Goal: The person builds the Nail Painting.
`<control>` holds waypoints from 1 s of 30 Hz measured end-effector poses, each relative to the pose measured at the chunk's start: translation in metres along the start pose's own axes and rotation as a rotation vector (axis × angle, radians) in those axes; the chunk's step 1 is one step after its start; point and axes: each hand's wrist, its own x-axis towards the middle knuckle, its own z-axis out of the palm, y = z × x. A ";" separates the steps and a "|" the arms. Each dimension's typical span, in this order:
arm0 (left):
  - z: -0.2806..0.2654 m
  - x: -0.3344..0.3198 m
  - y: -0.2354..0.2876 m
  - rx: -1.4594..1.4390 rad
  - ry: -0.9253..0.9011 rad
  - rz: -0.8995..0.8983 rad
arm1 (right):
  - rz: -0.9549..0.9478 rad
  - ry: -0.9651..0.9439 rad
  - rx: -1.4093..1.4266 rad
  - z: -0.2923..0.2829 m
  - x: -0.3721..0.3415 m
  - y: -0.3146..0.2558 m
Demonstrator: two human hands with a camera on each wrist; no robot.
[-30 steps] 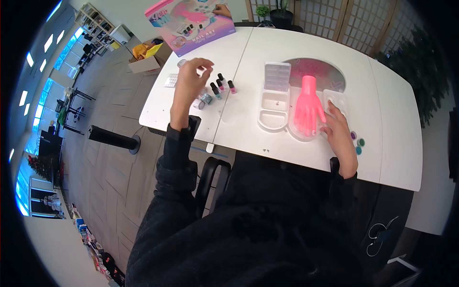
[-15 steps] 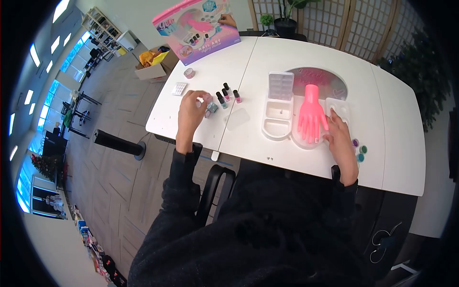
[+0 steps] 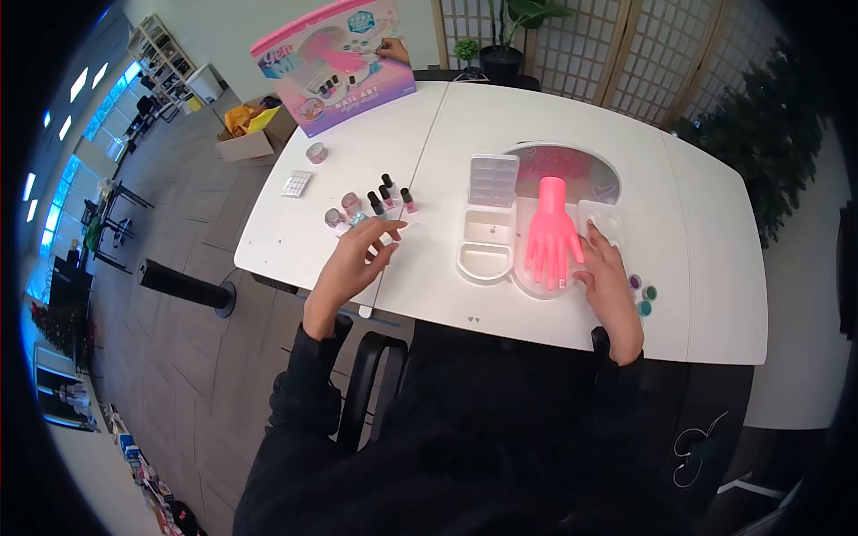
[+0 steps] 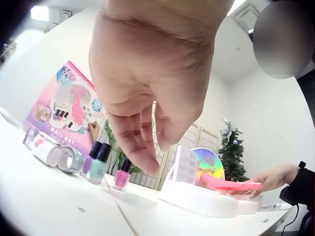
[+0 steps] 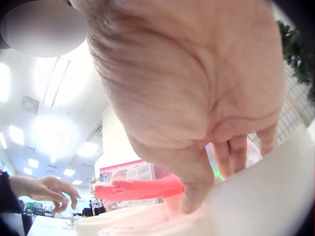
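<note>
My left hand [image 3: 350,266] hovers over the table just nearer than the small glitter jars [image 3: 334,217], fingers loosely bent with nothing visible between them. In the left wrist view its fingertips hang above the pink polish bottle [image 4: 121,178] and a clear flat piece [image 4: 140,198]. Near these stand several black-capped bottles [image 3: 375,204]. My right hand [image 3: 609,290] rests with relaxed fingers at the right side of the white tray [image 3: 462,259], beside the thumb of the pink model hand [image 3: 554,237]. In the right wrist view, its thumb is close to the pink model hand [image 5: 147,188].
Behind the jars stands the nail art box [image 3: 340,67]. A white gem sheet [image 3: 297,183] and another jar [image 3: 316,153] lie at the left. Small colored pots [image 3: 650,293] sit right of my right hand, and two tiny pieces [image 3: 474,319] lie near the front edge.
My left hand has let go of a pinkish jar, which now stands among the others, and has moved toward the table's front edge. My right hand stays by the model hand.
</note>
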 end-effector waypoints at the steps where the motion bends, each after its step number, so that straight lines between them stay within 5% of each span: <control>1: 0.001 -0.001 -0.001 -0.027 -0.024 -0.006 | 0.022 -0.002 -0.007 -0.003 0.000 -0.005; 15: 0.007 0.013 -0.005 -0.021 -0.055 -0.015 | 0.038 0.062 -0.093 -0.005 -0.003 -0.018; 23: -0.020 0.050 0.000 0.199 0.441 0.139 | 0.002 0.048 -0.065 0.002 -0.004 -0.010; 26: -0.022 0.065 -0.011 0.233 0.421 0.195 | -0.013 0.039 -0.077 0.000 -0.003 -0.010; 28: -0.020 0.067 -0.018 0.417 0.253 -0.031 | -0.017 0.045 -0.058 0.001 -0.003 -0.004; 30: -0.019 0.068 -0.029 0.452 0.263 -0.048 | -0.024 0.043 -0.030 0.004 -0.003 -0.004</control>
